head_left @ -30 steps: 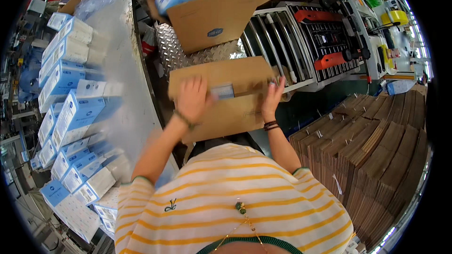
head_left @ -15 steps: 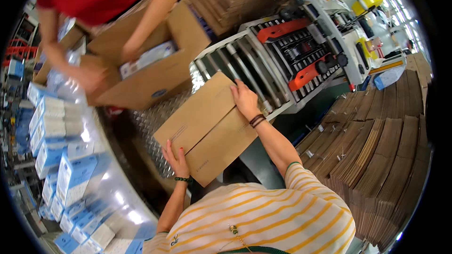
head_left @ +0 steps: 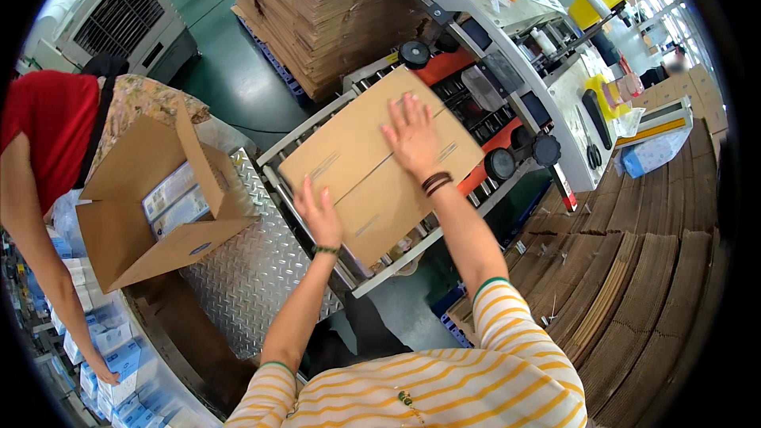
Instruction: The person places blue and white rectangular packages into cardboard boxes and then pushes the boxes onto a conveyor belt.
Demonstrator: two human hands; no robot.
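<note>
A brown cardboard box (head_left: 357, 135), its top flaps folded closed, lies on the roller conveyor (head_left: 432, 226) in front of me. One end of it reaches in between the orange-sided rollers of the carton sealing machine (head_left: 507, 95). My right hand (head_left: 412, 136) rests flat across the top near the flap seam, fingers stretched out. At the box's near left edge my left hand (head_left: 319, 214) presses with its fingers spread. Neither hand is wrapped round anything.
To the left, an open carton (head_left: 158, 198) holding white and blue packs stands on a diamond-plate metal table (head_left: 246, 269). A co-worker's hand (head_left: 103, 368) reaches toward small blue-and-white boxes (head_left: 119, 341). Stacks of flattened cartons (head_left: 618, 293) fill the right; another stack (head_left: 317, 16) stands behind the conveyor.
Both my hands have moved the box forward onto the rollers and into the machine's mouth. My right hand has shifted from its edge to its top. The co-worker has moved away from the open carton.
</note>
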